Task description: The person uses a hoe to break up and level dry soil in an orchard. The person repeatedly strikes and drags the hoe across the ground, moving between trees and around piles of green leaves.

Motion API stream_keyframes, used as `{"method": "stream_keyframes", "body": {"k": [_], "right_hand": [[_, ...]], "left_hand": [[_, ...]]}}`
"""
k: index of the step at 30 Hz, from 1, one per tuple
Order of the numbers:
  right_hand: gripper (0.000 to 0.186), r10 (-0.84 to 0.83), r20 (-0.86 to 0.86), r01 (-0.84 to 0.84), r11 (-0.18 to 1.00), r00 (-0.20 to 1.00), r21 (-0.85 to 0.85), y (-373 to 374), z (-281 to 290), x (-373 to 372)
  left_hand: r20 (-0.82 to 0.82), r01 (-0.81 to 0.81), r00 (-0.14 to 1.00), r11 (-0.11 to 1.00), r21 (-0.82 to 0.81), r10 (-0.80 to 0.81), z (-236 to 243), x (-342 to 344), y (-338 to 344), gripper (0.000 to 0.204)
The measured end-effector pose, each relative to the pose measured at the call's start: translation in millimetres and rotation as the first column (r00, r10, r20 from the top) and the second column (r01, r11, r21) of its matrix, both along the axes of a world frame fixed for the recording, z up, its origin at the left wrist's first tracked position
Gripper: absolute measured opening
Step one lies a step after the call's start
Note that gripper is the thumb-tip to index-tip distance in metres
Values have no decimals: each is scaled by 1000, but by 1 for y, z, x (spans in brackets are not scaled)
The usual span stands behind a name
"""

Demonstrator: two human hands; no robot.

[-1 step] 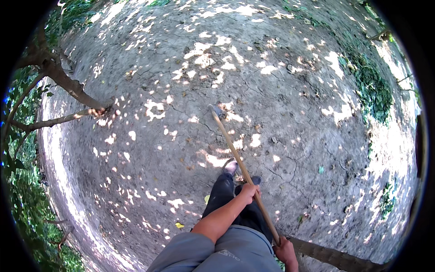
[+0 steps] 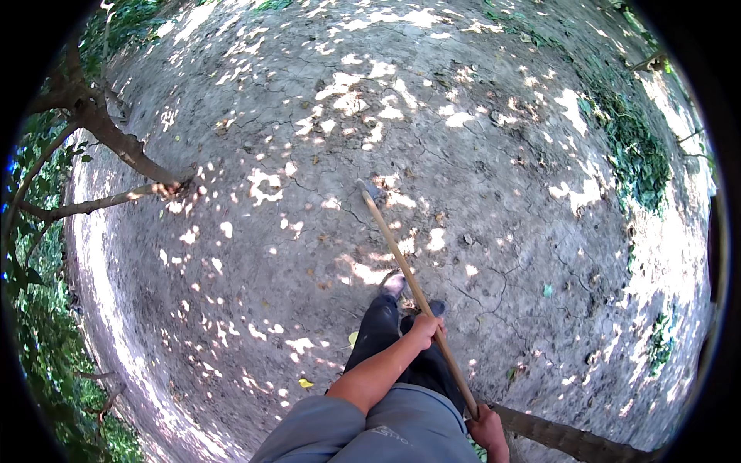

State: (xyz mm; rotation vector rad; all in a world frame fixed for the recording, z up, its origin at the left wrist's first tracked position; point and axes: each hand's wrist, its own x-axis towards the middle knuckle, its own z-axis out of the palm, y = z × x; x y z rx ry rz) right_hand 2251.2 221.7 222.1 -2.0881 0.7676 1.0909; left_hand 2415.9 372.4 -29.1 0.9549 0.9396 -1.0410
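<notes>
A hoe (image 2: 394, 248) with a long, pale wooden handle slants from beside my right hip to the soil ahead of my feet. Around the lower-middle part of its handle my left hand (image 2: 425, 330) is closed. My right hand (image 2: 485, 427) grips the handle close to its upper end, near my waist. The small greyish metal head (image 2: 373, 188) rests on or just at the dry ground, partly lost among shadow and sunlit patches. My shoes (image 2: 394, 285) stand on either side of the handle's line.
Cracked grey soil (image 2: 478, 224) spreads around me, dappled with sun. A forked tree trunk (image 2: 127, 150) rises at the left, with leafy branches beyond. Green cut foliage (image 2: 637, 154) lies along the right. A dark log or trunk (image 2: 571, 437) extends behind my right hand.
</notes>
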Motion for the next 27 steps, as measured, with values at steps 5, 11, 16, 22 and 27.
{"method": "stream_keyframes", "body": {"k": [5,11,16,22,27], "right_hand": [[24,27,7,-27,1000,1000,-11,-11,-1,-3],[22,2,35,-4,998,999,61,-17,-11,-6],[21,72,109,-74,997,992,21,-3,-29,3],[23,155,238,-159,987,959,-2,25,-43,49],[28,85,226,-93,995,970,28,60,-36,105]], "left_hand": [[-9,-35,999,998,47,35,-1,-9,-12,11],[48,26,998,981,193,-36,-3,-8,-23,14],[75,-134,989,978,159,124,9,17,-9,16],[167,-318,939,945,77,302,26,75,30,17],[252,-336,919,937,93,304,52,127,65,20]]}}
